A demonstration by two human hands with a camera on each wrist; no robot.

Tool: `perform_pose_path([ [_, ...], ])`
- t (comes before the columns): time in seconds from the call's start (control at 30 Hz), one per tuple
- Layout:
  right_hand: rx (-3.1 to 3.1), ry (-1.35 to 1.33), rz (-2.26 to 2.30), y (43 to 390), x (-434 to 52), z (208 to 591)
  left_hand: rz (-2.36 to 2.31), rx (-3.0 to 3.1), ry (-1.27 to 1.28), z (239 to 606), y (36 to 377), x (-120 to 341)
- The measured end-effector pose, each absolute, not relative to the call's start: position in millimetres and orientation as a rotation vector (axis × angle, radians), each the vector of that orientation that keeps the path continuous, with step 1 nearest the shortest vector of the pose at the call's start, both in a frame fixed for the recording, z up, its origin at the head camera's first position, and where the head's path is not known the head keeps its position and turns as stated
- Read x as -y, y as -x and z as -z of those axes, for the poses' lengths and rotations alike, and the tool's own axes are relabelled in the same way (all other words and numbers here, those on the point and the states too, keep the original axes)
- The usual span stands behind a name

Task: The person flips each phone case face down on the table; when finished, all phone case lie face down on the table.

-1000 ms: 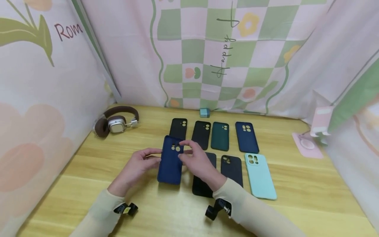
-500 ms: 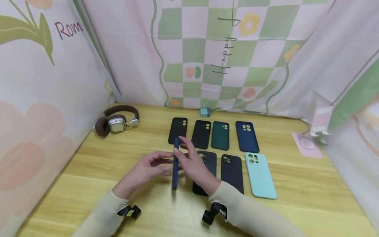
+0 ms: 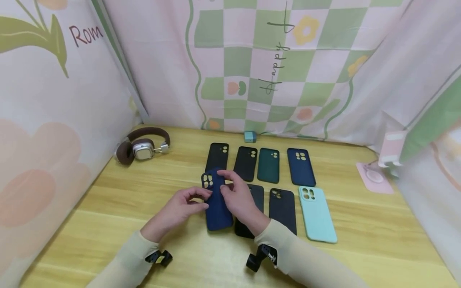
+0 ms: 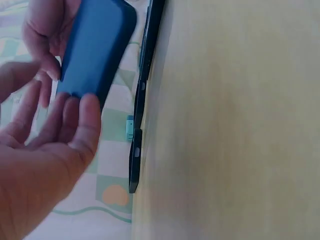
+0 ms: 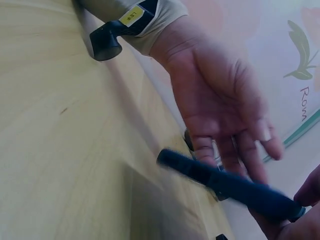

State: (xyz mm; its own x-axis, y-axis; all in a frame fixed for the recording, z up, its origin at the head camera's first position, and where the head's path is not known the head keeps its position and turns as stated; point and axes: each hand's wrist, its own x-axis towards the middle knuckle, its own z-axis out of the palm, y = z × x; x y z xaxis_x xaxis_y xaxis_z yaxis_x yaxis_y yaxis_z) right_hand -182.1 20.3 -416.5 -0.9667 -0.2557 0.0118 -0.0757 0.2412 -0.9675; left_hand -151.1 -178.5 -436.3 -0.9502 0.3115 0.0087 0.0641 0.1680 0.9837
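A navy blue phone case (image 3: 218,206) is held up above the table, tilted, with its camera cutouts at the upper left. My right hand (image 3: 240,197) pinches its right edge near the top. My left hand (image 3: 183,208) is at the opposite side, fingertips touching the case; in the left wrist view the left fingers (image 4: 89,120) lie against its lower part, and the right wrist view shows that thumb standing off. Behind the case lies a black phone case (image 3: 217,157), partly covered. Under my right forearm a larger black case (image 3: 256,196) is half hidden.
Further cases lie in two rows: black (image 3: 245,164), dark green (image 3: 268,165), blue (image 3: 301,167), black (image 3: 282,208) and mint (image 3: 317,214). Brown headphones (image 3: 143,149) lie at the back left. A small teal block (image 3: 250,137) and a pink stand (image 3: 374,178) are farther off.
The navy case has been turned over in the right hand, passing edge-on, so its cutouts moved from upper right to upper left. The left hand shifted slightly right and touches it again.
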Motion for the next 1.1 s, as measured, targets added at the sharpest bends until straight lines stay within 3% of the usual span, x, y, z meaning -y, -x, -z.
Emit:
perform_pose_path([
  [0.37,-2.251,0.225,1.934,184,-24,415,-2.020,-2.119,-0.128,444,156,185],
  [0.73,-2.328,0.236,1.593,191,-31,422,-1.952,-2.175,0.098,446,162,186],
  [1.1,-2.311,0.281,1.437,193,-42,423,-1.842,-2.185,0.037,449,163,186],
])
